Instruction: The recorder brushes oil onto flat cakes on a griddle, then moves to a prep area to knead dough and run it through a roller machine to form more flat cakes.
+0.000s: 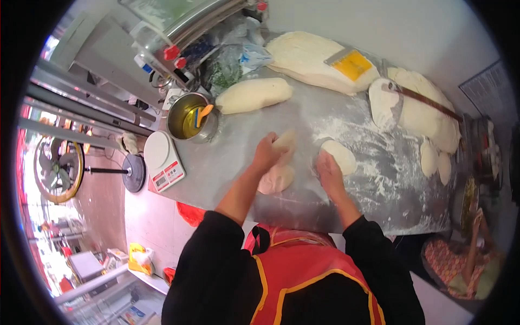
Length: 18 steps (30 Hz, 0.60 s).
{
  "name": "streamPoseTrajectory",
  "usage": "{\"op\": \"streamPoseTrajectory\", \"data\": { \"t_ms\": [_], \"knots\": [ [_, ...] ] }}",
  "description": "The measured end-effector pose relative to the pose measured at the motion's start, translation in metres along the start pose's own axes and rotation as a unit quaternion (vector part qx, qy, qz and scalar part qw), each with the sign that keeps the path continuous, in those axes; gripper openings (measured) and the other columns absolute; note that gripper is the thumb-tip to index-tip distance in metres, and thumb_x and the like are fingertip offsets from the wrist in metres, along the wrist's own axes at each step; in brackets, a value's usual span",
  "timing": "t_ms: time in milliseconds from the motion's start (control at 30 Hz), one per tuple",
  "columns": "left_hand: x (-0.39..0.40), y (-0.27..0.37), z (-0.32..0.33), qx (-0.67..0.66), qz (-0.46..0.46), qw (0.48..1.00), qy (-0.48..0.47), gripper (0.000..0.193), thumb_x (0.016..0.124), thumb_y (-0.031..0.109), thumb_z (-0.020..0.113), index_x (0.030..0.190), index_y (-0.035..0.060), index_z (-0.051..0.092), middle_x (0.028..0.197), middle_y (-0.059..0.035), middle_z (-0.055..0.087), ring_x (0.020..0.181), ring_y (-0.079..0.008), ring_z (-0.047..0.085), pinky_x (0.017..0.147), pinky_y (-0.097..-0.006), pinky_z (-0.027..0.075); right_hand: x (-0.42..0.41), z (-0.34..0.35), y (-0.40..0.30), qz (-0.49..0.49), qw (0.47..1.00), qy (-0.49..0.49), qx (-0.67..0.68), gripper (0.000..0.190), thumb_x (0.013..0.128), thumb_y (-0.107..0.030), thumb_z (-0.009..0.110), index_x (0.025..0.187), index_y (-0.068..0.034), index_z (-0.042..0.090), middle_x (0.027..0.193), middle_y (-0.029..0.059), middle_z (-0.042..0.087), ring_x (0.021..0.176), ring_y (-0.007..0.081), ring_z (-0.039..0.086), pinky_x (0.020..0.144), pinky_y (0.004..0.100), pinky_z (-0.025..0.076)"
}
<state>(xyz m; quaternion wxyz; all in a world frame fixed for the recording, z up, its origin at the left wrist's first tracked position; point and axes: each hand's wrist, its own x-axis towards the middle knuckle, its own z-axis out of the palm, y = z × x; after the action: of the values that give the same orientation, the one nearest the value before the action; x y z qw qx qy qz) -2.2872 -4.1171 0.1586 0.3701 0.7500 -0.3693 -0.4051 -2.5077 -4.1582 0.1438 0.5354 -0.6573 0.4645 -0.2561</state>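
Blurred by motion, a small piece of dough is at the fingers of my left hand, raised over the steel worktable. A second lump of dough lies on the table just below that hand. My right hand rests against the left edge of a flat round of dough, with its fingers on or beside it. White flour is spread around and to the right of this round. Whether the left fingers are fully closed round their piece is blurred.
A steel pot with yellow oil and a brush stands left, beside a kitchen scale. Behind lie a dough log and a large dough slab with a yellow-handled scraper. More dough lies right; another person is lower right.
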Motion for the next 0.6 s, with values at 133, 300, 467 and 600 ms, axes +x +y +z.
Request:
{"op": "streamPoseTrajectory", "data": {
  "t_ms": [133,300,467,600],
  "knots": [
    [-0.050,0.008,0.060,-0.243,-0.076,0.967,0.002,0.034,0.076,0.019,0.069,0.097,-0.0033,0.052,0.086,-0.0136,0.058,0.077,-0.0207,0.058,0.067,-0.0338,0.047,-0.015,0.009,-0.008,0.206,0.909,0.014,0.363,0.039,0.092,-0.022,0.049,0.124,-0.001,0.046,0.115,0.0101,0.055,0.103,0.0162,0.053,0.088,0.0276,0.041],
    [-0.087,-0.012,0.092,0.056,0.002,0.994,-0.098,0.034,0.081,0.021,0.062,0.102,-0.0032,0.049,0.098,-0.0205,0.056,0.091,-0.0318,0.056,0.078,-0.0375,0.045,-0.050,-0.030,0.019,0.157,0.985,0.066,-0.017,0.034,0.091,-0.020,0.049,0.119,-0.001,0.052,0.080,0.0077,0.065,0.070,0.0135,0.060,0.063,0.0278,0.047],
    [-0.075,-0.030,0.122,0.075,0.248,0.964,0.056,0.045,0.083,0.015,0.054,0.123,-0.0015,0.042,0.128,-0.0246,0.042,0.120,-0.0372,0.039,0.099,-0.0423,0.031,-0.053,-0.011,0.005,-0.018,0.989,0.075,-0.128,0.042,0.089,-0.024,0.049,0.122,0.002,0.048,0.103,0.0221,0.059,0.098,0.0270,0.057,0.085,0.0369,0.043],
    [-0.078,-0.037,0.136,0.152,0.290,0.944,0.039,0.050,0.084,0.018,0.048,0.130,0.0003,0.038,0.135,-0.0220,0.036,0.128,-0.0363,0.030,0.106,-0.0454,0.021,-0.060,0.005,0.012,-0.219,0.951,0.017,-0.217,0.056,0.087,-0.027,0.046,0.130,0.007,0.034,0.131,0.0282,0.038,0.124,0.0396,0.034,0.104,0.0477,0.024]
  ]
}}
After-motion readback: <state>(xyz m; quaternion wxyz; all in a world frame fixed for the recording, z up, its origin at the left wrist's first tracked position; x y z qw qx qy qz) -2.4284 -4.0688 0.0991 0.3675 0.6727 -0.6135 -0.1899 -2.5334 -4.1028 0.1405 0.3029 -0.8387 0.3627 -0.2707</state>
